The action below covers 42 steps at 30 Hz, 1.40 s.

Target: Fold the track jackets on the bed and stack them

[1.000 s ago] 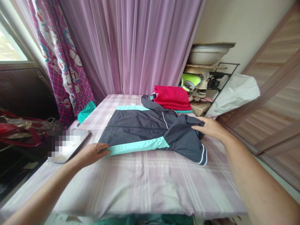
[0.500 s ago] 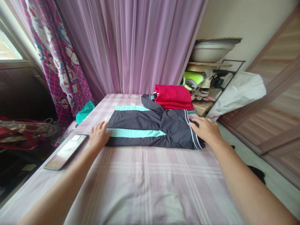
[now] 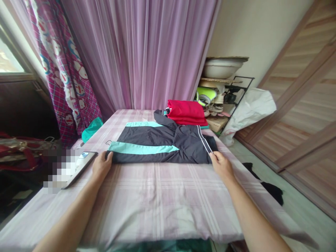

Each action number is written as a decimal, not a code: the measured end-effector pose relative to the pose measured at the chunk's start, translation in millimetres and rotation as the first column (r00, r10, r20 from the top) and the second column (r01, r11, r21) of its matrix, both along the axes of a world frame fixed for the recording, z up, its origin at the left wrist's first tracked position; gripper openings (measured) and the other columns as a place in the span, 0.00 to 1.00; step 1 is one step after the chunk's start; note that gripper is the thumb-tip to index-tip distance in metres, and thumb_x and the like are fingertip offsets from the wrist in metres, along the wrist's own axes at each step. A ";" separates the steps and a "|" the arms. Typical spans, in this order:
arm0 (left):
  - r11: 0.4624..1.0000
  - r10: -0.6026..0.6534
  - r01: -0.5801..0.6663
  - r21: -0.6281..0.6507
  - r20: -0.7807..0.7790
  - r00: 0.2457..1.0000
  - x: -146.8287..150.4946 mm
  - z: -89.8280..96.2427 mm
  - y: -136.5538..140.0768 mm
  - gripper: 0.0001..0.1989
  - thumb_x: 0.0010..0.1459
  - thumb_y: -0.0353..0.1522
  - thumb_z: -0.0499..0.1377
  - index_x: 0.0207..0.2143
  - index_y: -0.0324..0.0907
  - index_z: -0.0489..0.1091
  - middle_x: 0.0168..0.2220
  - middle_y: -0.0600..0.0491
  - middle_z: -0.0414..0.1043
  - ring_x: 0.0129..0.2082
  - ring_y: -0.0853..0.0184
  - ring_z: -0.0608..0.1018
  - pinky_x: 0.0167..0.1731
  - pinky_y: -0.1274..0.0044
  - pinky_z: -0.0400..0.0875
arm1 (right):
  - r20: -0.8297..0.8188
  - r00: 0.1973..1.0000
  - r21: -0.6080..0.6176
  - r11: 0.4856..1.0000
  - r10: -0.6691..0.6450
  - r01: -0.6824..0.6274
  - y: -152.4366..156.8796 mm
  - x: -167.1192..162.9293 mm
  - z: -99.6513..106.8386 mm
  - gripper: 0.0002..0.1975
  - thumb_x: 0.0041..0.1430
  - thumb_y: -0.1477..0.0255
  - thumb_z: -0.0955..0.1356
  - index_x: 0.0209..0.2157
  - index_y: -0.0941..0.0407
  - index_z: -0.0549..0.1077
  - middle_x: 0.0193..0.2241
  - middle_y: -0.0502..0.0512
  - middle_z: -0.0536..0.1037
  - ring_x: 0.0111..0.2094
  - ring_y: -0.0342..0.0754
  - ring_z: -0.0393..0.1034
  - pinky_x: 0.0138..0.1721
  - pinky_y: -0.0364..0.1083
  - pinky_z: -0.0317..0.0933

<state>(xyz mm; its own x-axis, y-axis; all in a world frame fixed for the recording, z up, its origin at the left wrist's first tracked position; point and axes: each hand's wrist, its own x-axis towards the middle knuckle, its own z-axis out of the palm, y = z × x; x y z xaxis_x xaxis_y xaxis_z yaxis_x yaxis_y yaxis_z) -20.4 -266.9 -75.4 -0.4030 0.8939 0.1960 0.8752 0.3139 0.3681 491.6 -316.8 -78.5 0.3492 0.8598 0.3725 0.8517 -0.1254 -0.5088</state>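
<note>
A dark grey jacket (image 3: 147,134) with mint-green panels lies flat across the table, its long near edge turned towards me. At its near left corner, my left hand (image 3: 102,163) is closed on the dark fabric, thumb on top. A thin cord loop sticks out from the jacket's left end, just beyond this hand. My right hand (image 3: 221,165) pinches the near right corner, beside the edge band with white stripes. Part of the jacket, perhaps a sleeve, reaches back against a folded red garment (image 3: 187,112). The fingertips under the fabric are hidden.
A phone (image 3: 78,169), partly pixelated, lies left of my left hand on the plaid tablecloth (image 3: 157,196). Teal cloth (image 3: 92,128) hangs at the left edge. Behind the table are purple curtains (image 3: 147,52); a shoe rack (image 3: 237,94) and white bag (image 3: 250,110) stand back right.
Both hands were spread on the jacket's ends; now they are lower, closed on its near corners. The left end is drawn out further left. The camera view has shifted.
</note>
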 end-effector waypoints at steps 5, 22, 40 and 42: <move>0.998 -0.033 0.031 -0.056 -0.032 0.999 1.2 6.0 -5.9 0.22 0.63 0.45 0.46 0.44 0.42 0.72 0.40 0.43 0.80 0.42 0.54 0.80 0.35 0.72 0.71 | 0.020 0.997 -0.117 0.990 -0.074 0.076 -14.3 24.1 -16.4 0.19 0.58 0.58 0.59 0.35 0.53 0.77 0.26 0.57 0.80 0.28 0.54 0.72 0.28 0.47 0.59; 0.971 -0.160 0.136 -0.197 -0.112 0.981 -11.5 4.2 -21.1 0.25 0.58 0.46 0.53 0.51 0.42 0.71 0.41 0.45 0.81 0.41 0.53 0.81 0.36 0.71 0.72 | 0.278 0.961 -0.052 0.998 -0.015 0.030 -25.1 13.8 -11.0 0.18 0.60 0.68 0.61 0.49 0.54 0.74 0.41 0.59 0.82 0.42 0.57 0.75 0.42 0.51 0.62; 0.973 -0.117 0.057 -0.225 -0.265 0.957 8.6 17.1 -28.4 0.25 0.65 0.41 0.49 0.59 0.39 0.64 0.51 0.39 0.76 0.50 0.48 0.78 0.46 0.62 0.71 | 0.325 0.945 -0.233 0.967 -0.026 0.107 1.5 0.2 -23.5 0.18 0.62 0.62 0.64 0.50 0.52 0.75 0.37 0.58 0.81 0.32 0.52 0.74 0.29 0.46 0.60; 0.987 -0.127 0.090 -0.134 -0.305 0.944 11.1 19.0 -31.2 0.26 0.65 0.40 0.49 0.61 0.37 0.62 0.54 0.37 0.74 0.53 0.47 0.75 0.50 0.59 0.69 | 0.346 0.938 -0.079 0.996 -0.010 0.040 1.2 -2.7 -18.1 0.19 0.63 0.64 0.63 0.52 0.54 0.74 0.43 0.62 0.80 0.37 0.54 0.75 0.35 0.49 0.65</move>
